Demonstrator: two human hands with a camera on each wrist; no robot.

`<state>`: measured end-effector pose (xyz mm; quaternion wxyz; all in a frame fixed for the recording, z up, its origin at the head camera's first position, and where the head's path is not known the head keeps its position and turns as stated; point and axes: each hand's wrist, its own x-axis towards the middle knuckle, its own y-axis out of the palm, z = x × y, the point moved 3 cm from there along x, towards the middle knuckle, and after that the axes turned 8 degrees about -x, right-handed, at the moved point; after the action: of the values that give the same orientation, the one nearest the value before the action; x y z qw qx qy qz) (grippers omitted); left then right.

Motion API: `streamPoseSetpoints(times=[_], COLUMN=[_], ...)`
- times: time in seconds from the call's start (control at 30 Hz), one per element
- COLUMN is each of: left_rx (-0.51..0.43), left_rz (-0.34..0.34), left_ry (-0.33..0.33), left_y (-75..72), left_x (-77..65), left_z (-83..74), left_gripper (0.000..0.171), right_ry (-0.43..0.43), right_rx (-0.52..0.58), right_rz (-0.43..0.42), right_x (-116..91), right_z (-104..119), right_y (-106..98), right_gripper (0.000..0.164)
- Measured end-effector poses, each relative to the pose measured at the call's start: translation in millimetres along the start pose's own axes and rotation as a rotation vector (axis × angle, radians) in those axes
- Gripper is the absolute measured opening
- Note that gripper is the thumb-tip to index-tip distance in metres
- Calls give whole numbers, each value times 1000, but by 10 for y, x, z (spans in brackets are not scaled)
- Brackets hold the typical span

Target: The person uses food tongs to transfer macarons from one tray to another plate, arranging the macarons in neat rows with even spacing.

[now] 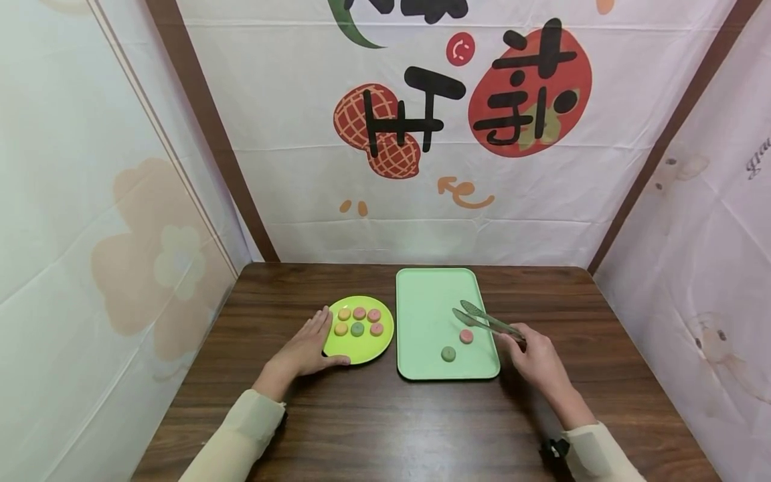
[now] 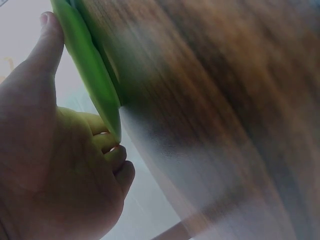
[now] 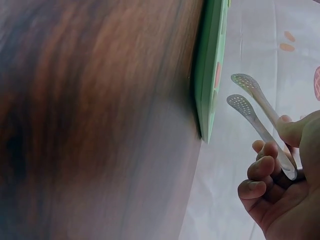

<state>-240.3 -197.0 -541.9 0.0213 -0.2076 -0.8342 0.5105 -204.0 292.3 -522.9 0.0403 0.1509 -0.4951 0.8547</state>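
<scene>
My left hand (image 1: 308,348) rests against the left edge of a lime-green round plate (image 1: 360,353), fingers and thumb spread along its rim. Two yellow, three pink and one blue-green macaron-like piece (image 1: 357,329) sit on the plate in two rows. In the right hand (image 1: 536,358) I grip metal tongs (image 3: 260,125) with perforated tips, their arms apart and nothing between them. The tips hover over a pale green tray (image 1: 427,301). On that tray lie a pink macaron-like piece (image 1: 466,336), near the tongs, and a green one (image 1: 448,353) closer to the front edge.
The plate and the tray stand side by side, a narrow gap apart, on a dark wood-grain table (image 1: 373,422). A printed white cloth (image 1: 289,201) hangs behind the table, with similar cloth walls at left and right.
</scene>
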Motion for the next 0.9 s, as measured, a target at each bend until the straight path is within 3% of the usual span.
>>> streamPoseSetpoints(times=[0.9], left_rx=[-20], left_rz=[5], left_ry=[-5], left_y=[27], left_x=[8], left_z=[21], left_gripper=[126], right_ry=[52], right_rx=[-27], right_rz=[28], right_x=[-34], right_z=[-118], right_y=[-25], right_gripper=[29])
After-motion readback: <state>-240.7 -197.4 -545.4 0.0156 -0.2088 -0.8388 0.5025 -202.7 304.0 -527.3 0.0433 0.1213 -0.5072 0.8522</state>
